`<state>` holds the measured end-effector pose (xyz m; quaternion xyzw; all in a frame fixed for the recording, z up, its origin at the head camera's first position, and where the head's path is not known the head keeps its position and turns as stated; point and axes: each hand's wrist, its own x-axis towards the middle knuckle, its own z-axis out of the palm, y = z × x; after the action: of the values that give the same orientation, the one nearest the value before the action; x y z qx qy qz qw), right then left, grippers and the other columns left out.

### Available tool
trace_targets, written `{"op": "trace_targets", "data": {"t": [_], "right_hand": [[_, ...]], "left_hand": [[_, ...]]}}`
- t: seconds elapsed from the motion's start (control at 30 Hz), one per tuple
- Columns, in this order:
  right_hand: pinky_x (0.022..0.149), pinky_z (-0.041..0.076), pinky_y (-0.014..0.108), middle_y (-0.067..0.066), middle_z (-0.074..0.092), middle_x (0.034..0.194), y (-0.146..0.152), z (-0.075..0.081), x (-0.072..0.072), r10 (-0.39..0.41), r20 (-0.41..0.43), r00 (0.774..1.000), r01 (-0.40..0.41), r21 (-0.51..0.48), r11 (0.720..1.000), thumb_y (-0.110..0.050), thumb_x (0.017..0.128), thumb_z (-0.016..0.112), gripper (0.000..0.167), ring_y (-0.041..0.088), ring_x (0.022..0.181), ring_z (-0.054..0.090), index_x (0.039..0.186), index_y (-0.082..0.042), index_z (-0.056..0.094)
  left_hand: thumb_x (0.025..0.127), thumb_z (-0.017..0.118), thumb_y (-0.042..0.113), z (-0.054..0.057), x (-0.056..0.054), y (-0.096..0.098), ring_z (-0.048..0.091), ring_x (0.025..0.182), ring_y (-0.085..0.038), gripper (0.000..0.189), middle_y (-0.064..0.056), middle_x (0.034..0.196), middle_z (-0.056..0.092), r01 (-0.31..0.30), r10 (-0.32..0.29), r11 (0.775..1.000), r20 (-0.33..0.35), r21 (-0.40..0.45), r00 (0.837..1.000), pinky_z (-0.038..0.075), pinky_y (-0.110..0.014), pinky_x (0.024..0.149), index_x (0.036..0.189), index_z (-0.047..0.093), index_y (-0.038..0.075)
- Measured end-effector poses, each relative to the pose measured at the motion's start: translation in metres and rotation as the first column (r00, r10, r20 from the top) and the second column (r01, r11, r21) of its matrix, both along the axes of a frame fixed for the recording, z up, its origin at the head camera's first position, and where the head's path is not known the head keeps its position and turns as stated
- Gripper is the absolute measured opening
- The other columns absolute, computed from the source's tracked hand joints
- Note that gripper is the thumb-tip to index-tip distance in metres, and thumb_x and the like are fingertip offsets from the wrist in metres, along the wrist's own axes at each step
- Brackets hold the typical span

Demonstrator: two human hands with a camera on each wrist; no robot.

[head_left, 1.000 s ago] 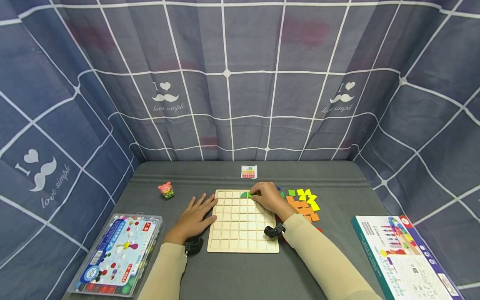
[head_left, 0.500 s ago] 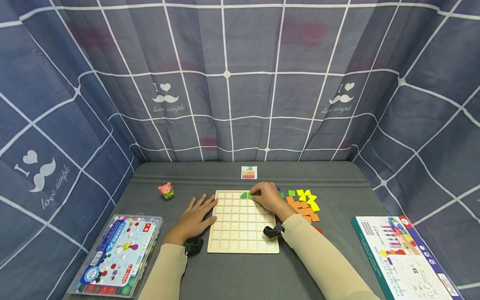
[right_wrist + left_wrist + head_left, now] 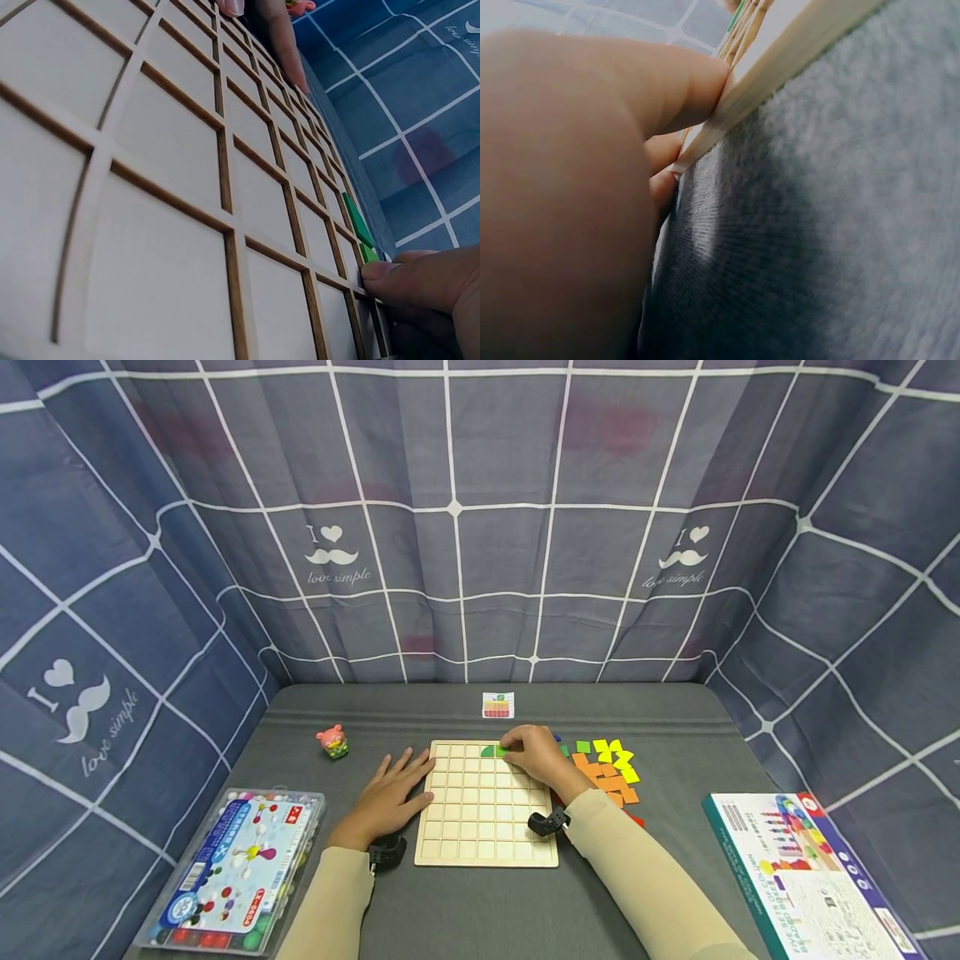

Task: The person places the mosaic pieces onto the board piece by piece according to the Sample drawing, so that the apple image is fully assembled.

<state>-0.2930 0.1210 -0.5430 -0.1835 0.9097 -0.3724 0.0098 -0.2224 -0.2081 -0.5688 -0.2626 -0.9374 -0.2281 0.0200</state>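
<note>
A square wooden grid board lies flat on the dark table. My left hand rests at its left edge, fingers spread, thumb and fingertips touching the frame. In the left wrist view the thumb presses the board's side. At the top row my right hand pinches a light green tile, mostly hidden by the fingers. Directly left of that tile a dark green piece with a curved edge sits in the same row. The right thumb touches the light green tile in the right wrist view.
Loose orange tiles, yellow tiles and a green tile lie right of the board. Behind it is a small pattern card. A pig figurine, a plastic case and a printed box stand around.
</note>
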Motion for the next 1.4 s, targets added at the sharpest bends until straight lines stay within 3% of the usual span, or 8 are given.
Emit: {"op": "trace_targets", "data": {"t": [0.43, 0.77, 1.23, 1.4], "right_hand": [[0.085, 0.058, 0.032, 0.001, 0.073, 0.113, 0.003, 0.0, 0.0, 0.018, 0.01, 1.0, -0.018, 0.001, 1.0, -0.008, 0.091, 0.084, 0.021, 0.016, 0.098, 0.067, 0.111, -0.011, 0.081], [0.081, 0.059, 0.034, -0.003, 0.073, 0.104, 0.014, 0.008, -0.002, -0.001, 0.015, 1.0, 0.001, -0.058, 0.998, -0.009, 0.094, 0.081, 0.019, 0.014, 0.092, 0.068, 0.113, -0.01, 0.081], [0.09, 0.058, 0.047, 0.008, 0.073, 0.118, 0.072, 0.022, -0.015, -0.07, 0.024, 0.997, 0.072, -0.085, 0.994, -0.009, 0.099, 0.075, 0.026, 0.029, 0.105, 0.066, 0.125, -0.003, 0.076], [0.094, 0.056, 0.052, 0.013, 0.072, 0.124, 0.096, 0.022, -0.017, -0.063, 0.035, 0.997, 0.065, -0.067, 0.996, -0.01, 0.099, 0.075, 0.03, 0.035, 0.112, 0.065, 0.127, -0.001, 0.074]], "left_hand": [[0.108, 0.055, 0.049, -0.003, 0.0, -0.001, 0.021, 0.157, -0.033, 0.067, -0.004, 0.17, 0.032, -0.02, 0.021, 1.0, 0.012, -0.018, 1.0, 0.002, -0.057, 0.126, 0.165, 0.041, 0.018], [0.108, 0.054, 0.051, -0.004, -0.001, -0.001, 0.019, 0.157, -0.031, 0.067, -0.002, 0.17, 0.03, -0.024, 0.024, 0.999, 0.023, -0.022, 0.999, 0.001, -0.056, 0.126, 0.165, 0.04, 0.019], [0.107, 0.057, 0.047, 0.005, 0.002, 0.003, 0.02, 0.157, -0.033, 0.068, -0.004, 0.17, 0.031, -0.025, 0.026, 0.999, 0.049, -0.022, 0.998, 0.002, -0.057, 0.126, 0.165, 0.04, 0.017], [0.108, 0.055, 0.05, -0.002, -0.001, 0.001, 0.019, 0.158, -0.032, 0.068, -0.002, 0.17, 0.03, -0.023, 0.024, 1.0, 0.03, -0.014, 0.999, 0.0, -0.056, 0.126, 0.165, 0.04, 0.018]]}}
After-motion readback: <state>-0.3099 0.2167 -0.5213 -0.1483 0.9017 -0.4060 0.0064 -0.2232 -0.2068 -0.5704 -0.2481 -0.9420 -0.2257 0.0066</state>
